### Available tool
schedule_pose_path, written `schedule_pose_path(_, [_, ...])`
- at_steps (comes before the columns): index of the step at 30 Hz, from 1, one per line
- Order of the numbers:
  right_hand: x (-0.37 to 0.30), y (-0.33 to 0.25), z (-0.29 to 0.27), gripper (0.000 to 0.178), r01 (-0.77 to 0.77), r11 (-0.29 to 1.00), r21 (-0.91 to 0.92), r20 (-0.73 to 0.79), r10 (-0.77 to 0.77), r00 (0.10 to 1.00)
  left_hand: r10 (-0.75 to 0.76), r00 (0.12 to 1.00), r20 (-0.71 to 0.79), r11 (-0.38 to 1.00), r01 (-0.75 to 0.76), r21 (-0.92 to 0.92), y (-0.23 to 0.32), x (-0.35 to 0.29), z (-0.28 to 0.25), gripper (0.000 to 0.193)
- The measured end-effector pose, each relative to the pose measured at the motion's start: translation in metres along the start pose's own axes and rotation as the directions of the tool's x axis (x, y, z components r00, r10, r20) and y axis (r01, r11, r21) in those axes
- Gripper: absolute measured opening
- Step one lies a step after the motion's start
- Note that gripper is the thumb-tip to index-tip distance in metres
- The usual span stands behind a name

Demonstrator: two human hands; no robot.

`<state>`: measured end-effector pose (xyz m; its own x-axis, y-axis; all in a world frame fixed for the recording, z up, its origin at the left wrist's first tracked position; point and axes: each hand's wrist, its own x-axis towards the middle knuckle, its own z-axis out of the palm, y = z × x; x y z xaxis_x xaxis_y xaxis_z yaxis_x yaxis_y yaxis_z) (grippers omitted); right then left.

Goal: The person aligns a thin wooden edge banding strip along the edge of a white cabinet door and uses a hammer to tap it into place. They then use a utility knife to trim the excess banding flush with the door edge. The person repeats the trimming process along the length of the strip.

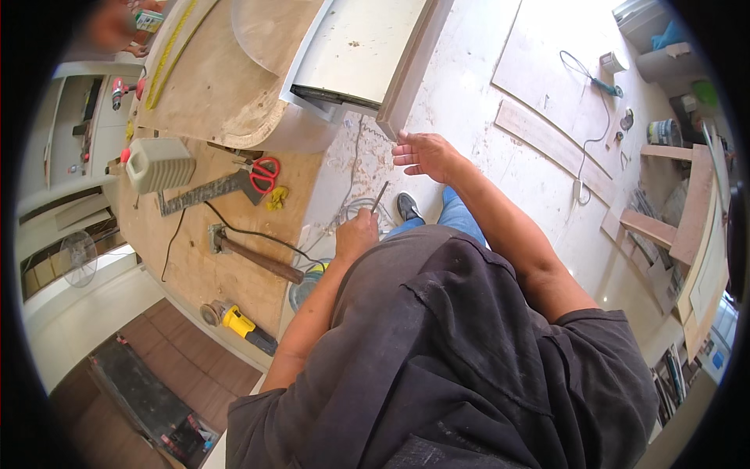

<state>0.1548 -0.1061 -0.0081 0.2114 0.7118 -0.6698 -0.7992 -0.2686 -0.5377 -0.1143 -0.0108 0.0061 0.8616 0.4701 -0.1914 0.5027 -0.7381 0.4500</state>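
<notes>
Dark shirt [469, 336], marks [449, 439] illegible; left grip [357, 234] clamped on thin tool [380, 197]; right grip [430, 155] apart.

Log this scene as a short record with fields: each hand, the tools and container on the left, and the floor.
Left hand: gripping a slim dark rod
Right hand: open, beside the end of a brown board; contact unclear
Tools at left: wooden-handled hammer, red-handled scissors, yellow-and-black angle grinder
Container at left: beige red-capped jerrycan
Floor: whitish, flat sheets lying at right
</notes>
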Motion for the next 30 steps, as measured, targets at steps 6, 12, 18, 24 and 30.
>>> schedule_pose_path(6, [0.009,0.012,0.019,0.029,0.003,0.915,0.402,-0.023,0.006,1.0,-0.108,0.993,-0.039,0.993,0.106,-0.046,-0.008,-0.011,0.007,0.025])
schedule_pose_path(12, [0.027,0.024,0.036,0.031,0.049,0.809,0.586,-0.097,0.01,0.995,-0.212,0.977,-0.026,0.975,0.21,-0.079,-0.02,-0.023,0.009,0.029])
schedule_pose_path(18, [0.045,0.057,-0.003,0.033,-0.064,0.989,-0.133,-0.46,-0.004,0.888,-0.366,0.93,0.032,0.916,0.366,-0.162,-0.028,-0.034,0.003,0.031])
schedule_pose_path(24, [0.04,0.066,-0.041,0.028,-0.257,0.851,-0.457,-0.688,-0.156,0.708,-0.45,0.88,-0.151,0.881,0.41,-0.238,-0.068,-0.041,-0.002,0.033])
schedule_pose_path(30, [0.066,0.062,-0.022,0.061,-0.106,0.736,-0.668,-0.493,-0.331,0.805,-0.656,0.748,-0.104,0.639,0.476,-0.604,-0.071,-0.015,-0.049,0.029])
